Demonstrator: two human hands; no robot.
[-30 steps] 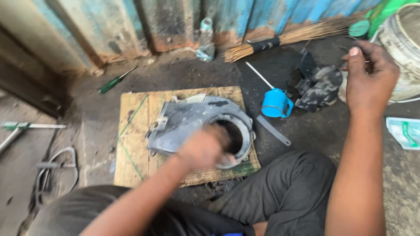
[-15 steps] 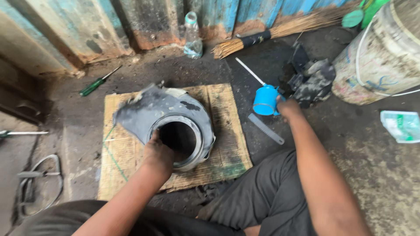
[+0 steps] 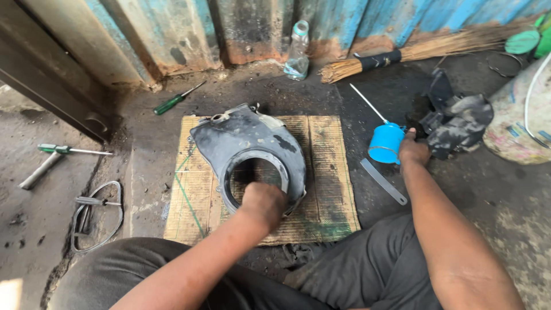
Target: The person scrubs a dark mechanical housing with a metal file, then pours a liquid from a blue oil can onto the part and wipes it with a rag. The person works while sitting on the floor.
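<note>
A grey metal housing (image 3: pixel 247 140) with a large round opening lies on a worn wooden board (image 3: pixel 327 172) on the floor. My left hand (image 3: pixel 263 201) grips the near rim of that opening. My right hand (image 3: pixel 414 150) is closed on the handle side of a blue oil can (image 3: pixel 385 142) with a long thin spout, just right of the board. A flat grey blade (image 3: pixel 383 181) lies on the floor beside the can.
A green-handled screwdriver (image 3: pixel 172 102), a plastic bottle (image 3: pixel 297 51) and a straw broom (image 3: pixel 402 54) lie along the blue metal wall. A dark crumpled rag (image 3: pixel 459 120) and a dirty bucket (image 3: pixel 516 126) are at the right. A wire loop (image 3: pixel 94 215) and a hammer (image 3: pixel 43 166) lie at the left.
The housing has been turned on the board and my left hand has shifted along its rim. My right hand has come down from the bucket and taken hold of the blue oil can.
</note>
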